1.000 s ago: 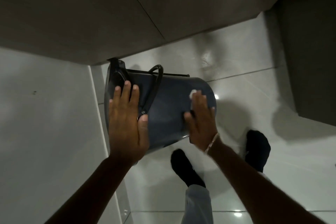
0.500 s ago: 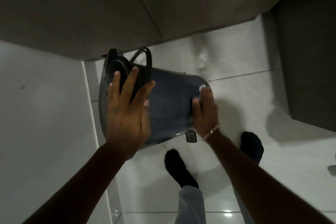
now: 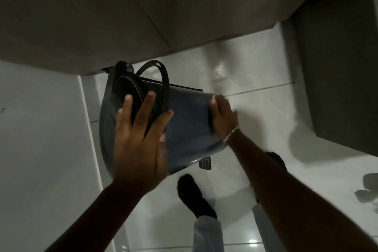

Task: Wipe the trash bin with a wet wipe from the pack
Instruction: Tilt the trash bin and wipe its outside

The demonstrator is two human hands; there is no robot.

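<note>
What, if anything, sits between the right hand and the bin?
Nothing visible except possibly the wipe. The right hand presses on the base end of the tilted bin; the left hand steadies its lid end.

A dark blue-grey trash bin (image 3: 188, 129) with a black lid is tilting steeply above a pale floor, its lid end lying under the left hand (image 3: 139, 143) and its base end meeting the right hand (image 3: 224, 117). Its black handle is arching upward, and a small metal pedal is showing beneath it.
</note>
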